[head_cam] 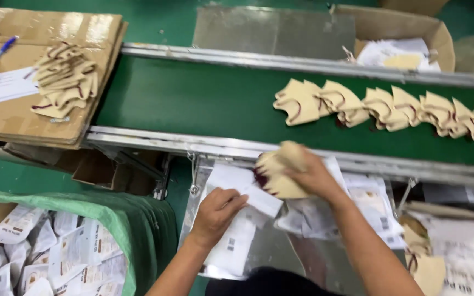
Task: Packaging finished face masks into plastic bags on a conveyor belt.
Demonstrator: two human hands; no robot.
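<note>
My right hand (309,176) grips a folded beige fabric piece with dark red trim (278,174) just below the conveyor's near rail. My left hand (215,212) pinches a flat white printed packet (248,192) that lies over a metal tray (264,249), close to the fabric piece. More white packets (366,205) are spread on the tray to the right. On the green conveyor belt (193,98) a row of several similar beige pieces (390,108) lies along the right half.
A stack of beige pieces (64,79) rests on flattened cardboard (39,109) at upper left, beside papers and a blue pen (5,46). A green-lined bin (138,219) at lower left holds filled white packets. An open carton (412,33) stands behind the belt.
</note>
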